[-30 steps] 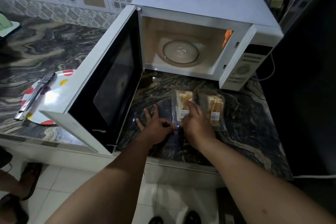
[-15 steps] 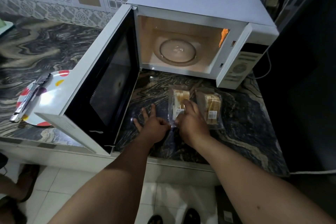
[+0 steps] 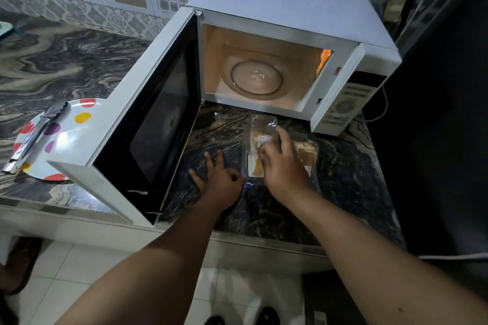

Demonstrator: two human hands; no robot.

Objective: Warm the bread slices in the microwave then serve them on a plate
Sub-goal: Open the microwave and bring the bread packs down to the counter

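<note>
Task at an early stage: microwave (image 3: 290,42) stands open, lit, turntable (image 3: 256,78) bare; the bread packet (image 3: 260,137) lies on the counter (image 3: 343,179), right hand (image 3: 284,166) pinching its wrapper, left hand (image 3: 220,183) pinning the near edge; plate (image 3: 79,129) unserved.

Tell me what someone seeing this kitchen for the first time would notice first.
The white microwave stands at the back of the marbled counter, its door swung wide open and its lit cavity holding only the bare glass turntable. In front of it, the left hand and right hand work at a clear bread packet. To the left of the door, a polka-dot plate carries metal tongs.
</note>
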